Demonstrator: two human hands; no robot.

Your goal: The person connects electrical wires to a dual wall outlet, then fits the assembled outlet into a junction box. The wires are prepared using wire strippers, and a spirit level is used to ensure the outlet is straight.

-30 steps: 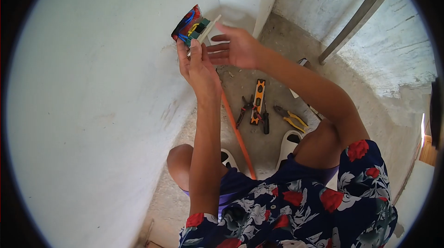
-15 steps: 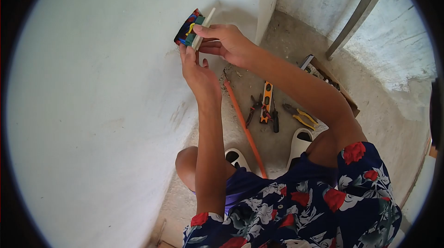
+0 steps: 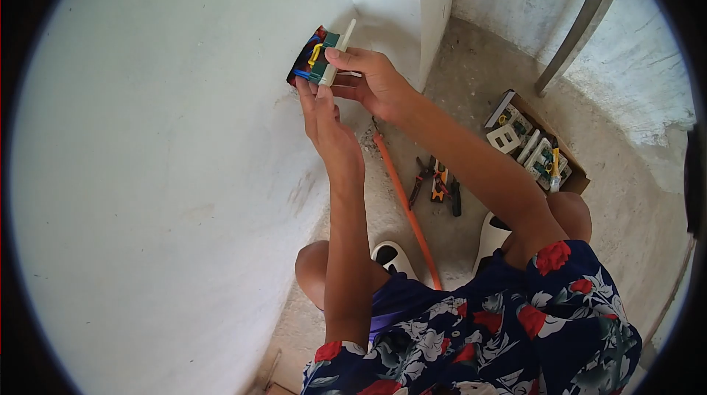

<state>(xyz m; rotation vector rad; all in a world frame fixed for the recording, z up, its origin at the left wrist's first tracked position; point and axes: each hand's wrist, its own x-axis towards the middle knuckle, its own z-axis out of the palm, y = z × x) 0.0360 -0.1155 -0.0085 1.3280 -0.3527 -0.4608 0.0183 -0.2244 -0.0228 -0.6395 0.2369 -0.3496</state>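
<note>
"So, what's just changed?"

"The right grip (image 3: 374, 80), spread loosely by the cream plate (image 3: 347, 36) a second ago, now pinches it. The left grip (image 3: 333, 133) touches its lower end; whether it pinches too, I can't tell."

"Meaning?"

"Likely a steadier plate, tilted out from the wall opening (image 3: 304, 53)."

"And beyond the grip?"

"Just behind the plate, a yellow wire (image 3: 317, 54). Below the hands, an orange tube (image 3: 407, 207); past it, hand tools (image 3: 456, 200); farthest, a cardboard box (image 3: 579, 183)."
</note>
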